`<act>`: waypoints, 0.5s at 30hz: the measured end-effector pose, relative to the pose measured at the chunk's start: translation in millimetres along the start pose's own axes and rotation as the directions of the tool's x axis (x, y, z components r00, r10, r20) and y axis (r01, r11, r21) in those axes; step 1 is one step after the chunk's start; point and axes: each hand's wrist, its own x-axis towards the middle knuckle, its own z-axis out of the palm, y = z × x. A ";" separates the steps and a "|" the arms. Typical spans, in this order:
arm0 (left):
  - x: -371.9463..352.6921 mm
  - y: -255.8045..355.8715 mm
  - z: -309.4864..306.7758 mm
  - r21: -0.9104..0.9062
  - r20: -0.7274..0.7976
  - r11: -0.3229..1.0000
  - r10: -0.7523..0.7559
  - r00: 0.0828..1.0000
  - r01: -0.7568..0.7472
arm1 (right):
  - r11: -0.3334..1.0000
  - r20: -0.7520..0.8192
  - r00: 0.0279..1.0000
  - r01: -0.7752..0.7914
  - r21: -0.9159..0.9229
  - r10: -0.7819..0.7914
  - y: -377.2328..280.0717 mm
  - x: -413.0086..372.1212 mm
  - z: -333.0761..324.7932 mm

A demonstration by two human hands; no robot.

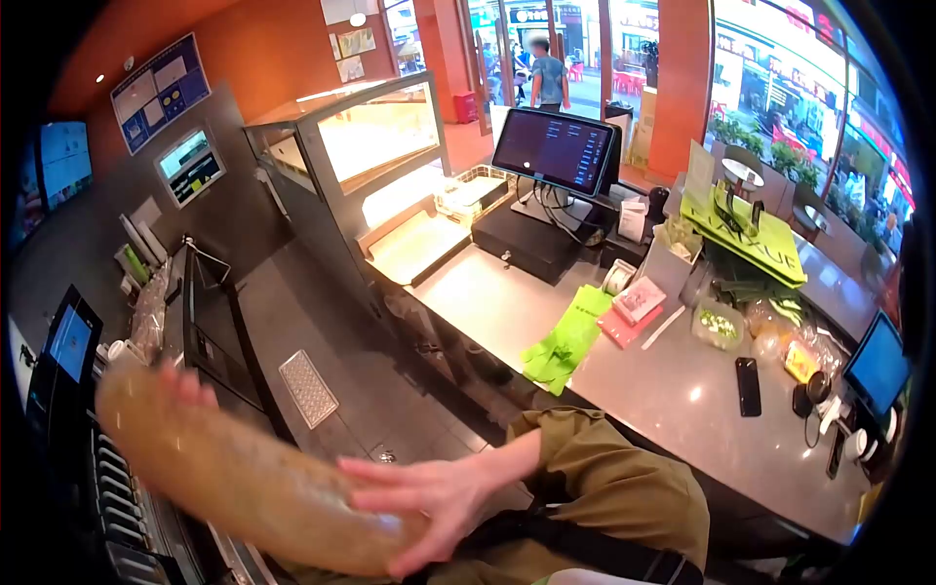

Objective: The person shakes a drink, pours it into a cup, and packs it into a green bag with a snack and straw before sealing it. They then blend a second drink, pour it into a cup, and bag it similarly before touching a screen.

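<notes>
Mid-carry, I'd say: right hand (429, 502) clasps the baguette (244, 478), left hand (185, 385) cups its far end; next needs level support.

Olive-khaki short sleeve (624, 483) on the right arm: loose, creased cloth, cuff hem ending near the elbow. Broad black strap (585, 548) of flat webbing crosses the same khaki cloth lower down. Right hand (429, 507) bare. Left hand (185, 385) bare, only blurred fingertips showing.
</notes>
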 end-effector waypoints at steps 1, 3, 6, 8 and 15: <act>17.2 -23.3 -20.0 0.421 -0.232 0.907 0.123 0.965 -0.014 | 0.896 0.021 0.910 -0.412 0.165 0.414 -7.1 1.4 -7.0; 50.8 -60.7 -54.3 0.889 -0.385 0.390 0.360 0.850 0.238 | 0.996 -0.213 0.977 -0.007 -0.087 -0.012 3.0 13.9 -46.3; 40.0 -44.7 -28.9 0.225 -0.111 0.965 -0.111 0.988 0.134 | 0.986 -0.280 0.952 0.084 -0.146 -0.123 -7.1 6.9 -78.2; 56.5 -38.7 11.0 -0.104 0.420 0.968 -0.167 0.892 0.230 | 0.994 -0.318 0.948 0.003 0.106 0.031 -15.0 -30.4 -25.2; 33.2 -41.3 -32.3 0.205 -0.781 0.948 0.008 0.624 0.245 | 0.690 -0.089 0.857 -0.342 0.638 0.508 -39.2 -26.6 -37.8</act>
